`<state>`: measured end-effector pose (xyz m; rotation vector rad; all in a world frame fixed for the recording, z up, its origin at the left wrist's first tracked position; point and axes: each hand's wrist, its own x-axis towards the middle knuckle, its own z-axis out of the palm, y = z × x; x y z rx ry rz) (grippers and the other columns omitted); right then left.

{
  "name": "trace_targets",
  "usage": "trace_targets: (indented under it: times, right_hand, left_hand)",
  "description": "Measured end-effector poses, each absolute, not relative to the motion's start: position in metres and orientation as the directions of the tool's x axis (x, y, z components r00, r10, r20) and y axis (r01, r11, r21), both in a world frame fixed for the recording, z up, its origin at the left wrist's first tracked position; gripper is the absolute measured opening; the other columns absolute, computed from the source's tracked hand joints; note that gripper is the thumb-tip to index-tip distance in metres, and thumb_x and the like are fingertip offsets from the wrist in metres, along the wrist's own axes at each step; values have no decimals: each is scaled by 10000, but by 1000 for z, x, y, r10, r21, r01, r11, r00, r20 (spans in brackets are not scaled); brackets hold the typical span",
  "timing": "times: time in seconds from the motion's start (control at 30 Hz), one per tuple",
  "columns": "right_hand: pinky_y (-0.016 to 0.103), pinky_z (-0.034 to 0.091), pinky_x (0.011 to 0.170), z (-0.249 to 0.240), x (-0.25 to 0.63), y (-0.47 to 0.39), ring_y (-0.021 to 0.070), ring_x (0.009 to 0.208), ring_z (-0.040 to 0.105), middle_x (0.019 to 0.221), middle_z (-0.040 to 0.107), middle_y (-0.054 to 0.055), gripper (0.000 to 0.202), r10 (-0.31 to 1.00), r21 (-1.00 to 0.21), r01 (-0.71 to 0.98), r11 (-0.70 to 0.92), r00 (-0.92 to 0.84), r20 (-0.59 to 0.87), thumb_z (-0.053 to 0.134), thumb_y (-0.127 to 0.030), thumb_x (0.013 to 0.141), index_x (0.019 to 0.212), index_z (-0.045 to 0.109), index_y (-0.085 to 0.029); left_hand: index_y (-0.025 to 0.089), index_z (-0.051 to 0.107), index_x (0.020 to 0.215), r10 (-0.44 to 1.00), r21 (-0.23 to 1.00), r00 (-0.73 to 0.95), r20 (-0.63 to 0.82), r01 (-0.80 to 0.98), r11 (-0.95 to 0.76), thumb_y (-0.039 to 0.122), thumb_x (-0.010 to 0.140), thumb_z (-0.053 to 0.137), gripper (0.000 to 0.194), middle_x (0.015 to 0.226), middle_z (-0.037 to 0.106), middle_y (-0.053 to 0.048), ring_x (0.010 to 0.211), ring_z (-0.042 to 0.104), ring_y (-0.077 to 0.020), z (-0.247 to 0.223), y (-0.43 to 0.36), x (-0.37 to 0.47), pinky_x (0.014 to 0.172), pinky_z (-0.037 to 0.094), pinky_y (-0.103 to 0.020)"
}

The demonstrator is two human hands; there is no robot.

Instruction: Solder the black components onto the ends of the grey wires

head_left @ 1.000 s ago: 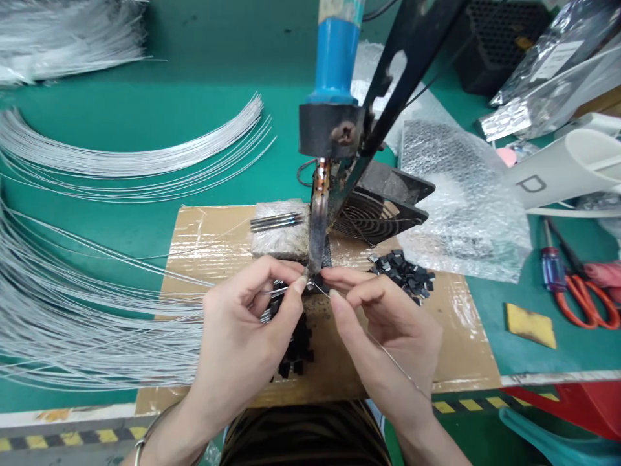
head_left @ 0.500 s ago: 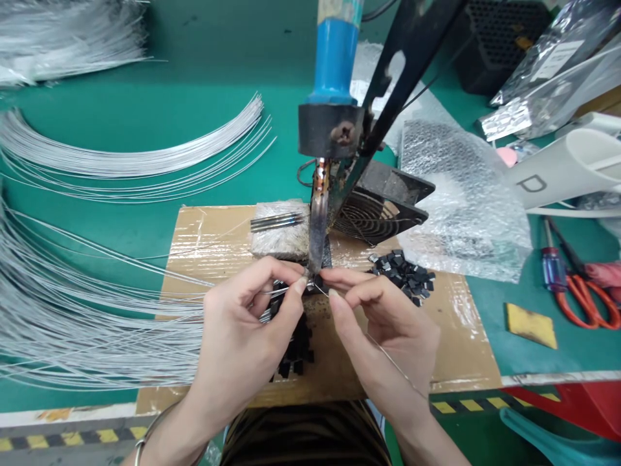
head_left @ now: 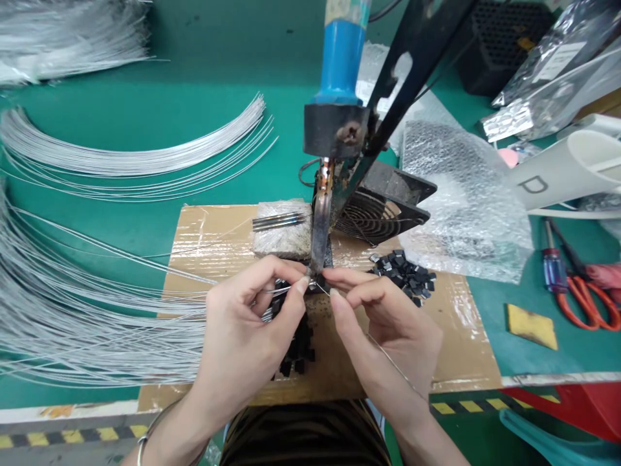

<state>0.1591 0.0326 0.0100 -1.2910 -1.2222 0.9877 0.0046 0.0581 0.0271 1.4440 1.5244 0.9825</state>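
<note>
Pinched between thumb and forefinger of my left hand [head_left: 257,323] is the end of a grey wire [head_left: 281,290], held right under the tip of a mounted soldering iron [head_left: 322,226]. My right hand [head_left: 388,323] grips a thin strand of solder wire [head_left: 323,288], whose end reaches the iron's tip. The solder runs back across the palm toward the wrist. A small dark part sits at the tip, mostly hidden by my fingers. Below my left hand lies a pile of small black connectors [head_left: 301,349], partly covered.
Bundles of grey wires [head_left: 121,323] spread across the left. More black connectors [head_left: 402,275] lie on the cardboard [head_left: 456,336] at right. A fan [head_left: 383,213] stands behind the iron. Farther right are a yellow sponge [head_left: 532,325], orange-handled scissors [head_left: 587,301] and bubble wrap [head_left: 470,213].
Both hands keep nearly the same pose at the iron's tip. The view has shifted slightly, so the iron appears a little farther right.
</note>
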Motion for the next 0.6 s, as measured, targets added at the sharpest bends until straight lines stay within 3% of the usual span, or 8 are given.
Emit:
trace_targets:
  times: [0.2, 0.47, 0.6]
  right_hand:
    - [349, 602, 978, 10, 159, 32, 210, 1114, 760, 1128, 803, 40, 178, 985, -989, 119, 88, 137, 104, 710, -91, 928, 848, 667, -245]
    - [373, 601, 984, 10, 158, 31, 218, 1106, 761, 1147, 795, 54, 198, 984, -982, 149, 113, 123, 132, 696, -59, 919, 855, 648, -240]
    - [349, 587, 991, 4, 156, 30, 205, 1109, 755, 1155, 790, 39, 204, 977, -980, 146, 137, 142, 158, 697, -40, 913, 861, 651, -232]
  left_hand:
    - [224, 729, 828, 1000, 913, -15, -21, 407, 25, 168, 911, 687, 109, 823, 756, 26, 524, 483, -77, 28, 57, 4, 454, 301, -243]
    - [218, 731, 829, 999, 913, -21, -31, 406, 36, 162, 904, 685, 104, 853, 778, 2, 731, 684, -133, 29, 57, 3, 582, 467, -215]
    - [206, 721, 802, 999, 896, -29, -15, 444, 26, 150, 886, 675, 111, 821, 776, 4, 649, 648, -116, 29, 59, 6, 506, 413, -214]
